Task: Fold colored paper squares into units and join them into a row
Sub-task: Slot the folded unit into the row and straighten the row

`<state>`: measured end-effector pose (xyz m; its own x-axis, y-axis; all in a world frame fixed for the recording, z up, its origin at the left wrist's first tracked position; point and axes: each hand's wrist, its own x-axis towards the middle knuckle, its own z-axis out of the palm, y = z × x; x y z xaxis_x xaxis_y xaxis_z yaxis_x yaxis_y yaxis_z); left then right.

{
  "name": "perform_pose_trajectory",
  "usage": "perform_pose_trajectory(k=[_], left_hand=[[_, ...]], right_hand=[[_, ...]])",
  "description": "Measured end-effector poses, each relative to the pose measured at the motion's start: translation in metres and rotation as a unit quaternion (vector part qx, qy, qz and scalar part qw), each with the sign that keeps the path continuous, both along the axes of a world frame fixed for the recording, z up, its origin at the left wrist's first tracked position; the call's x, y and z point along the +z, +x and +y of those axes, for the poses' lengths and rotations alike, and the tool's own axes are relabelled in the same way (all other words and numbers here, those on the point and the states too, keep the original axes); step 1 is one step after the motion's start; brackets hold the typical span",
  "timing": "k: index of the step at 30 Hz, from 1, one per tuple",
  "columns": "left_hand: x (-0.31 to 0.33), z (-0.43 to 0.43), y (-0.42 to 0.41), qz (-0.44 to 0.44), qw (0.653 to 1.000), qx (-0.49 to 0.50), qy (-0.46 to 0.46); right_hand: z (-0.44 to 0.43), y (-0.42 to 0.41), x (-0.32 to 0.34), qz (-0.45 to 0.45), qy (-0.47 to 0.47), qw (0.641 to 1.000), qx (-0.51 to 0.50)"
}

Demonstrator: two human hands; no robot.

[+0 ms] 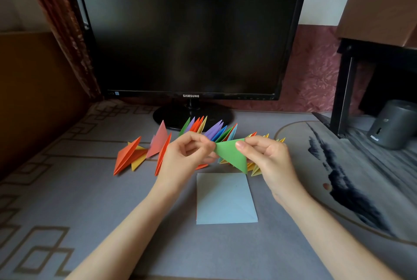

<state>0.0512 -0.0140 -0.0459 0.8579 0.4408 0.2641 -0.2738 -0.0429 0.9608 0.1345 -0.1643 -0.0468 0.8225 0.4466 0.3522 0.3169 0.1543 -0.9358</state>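
Note:
A green folded paper unit (231, 154) hangs in the air between my two hands, above the table. My left hand (188, 155) pinches its left tip with curled fingers. My right hand (267, 155) pinches its upper right edge between thumb and fingers. Behind my hands stretches a row of joined folded units (214, 132) in orange, pink, green, purple, blue and yellow; my hands hide its middle. A small stack of flat paper squares (225, 199), light blue on top, lies on the table just below the green unit.
A black monitor (191, 31) on a round stand rises right behind the row. A dark grey cylinder (393, 125) and a black table leg (343, 94) stand at the right. A curtain (65, 31) hangs at the left. The table carries a grey patterned cloth (67, 189).

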Motion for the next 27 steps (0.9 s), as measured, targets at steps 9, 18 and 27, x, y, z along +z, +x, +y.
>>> perform_pose_trajectory(k=[9, 18, 27], left_hand=[[-0.0078, 0.0027, 0.0017, -0.018, 0.993, -0.046, 0.111], [-0.0084, 0.0023, 0.0041, 0.012, 0.996, -0.051, 0.068], [-0.008, -0.0014, 0.0017, -0.016, 0.994, -0.025, 0.106]], right_hand=[[0.0025, -0.0037, -0.0034, -0.064, -0.064, 0.995, 0.038], [0.0024, -0.002, -0.0028, -0.062, -0.043, 0.997, 0.014], [0.0052, -0.0084, -0.0044, -0.103, -0.076, 0.991, 0.033]])
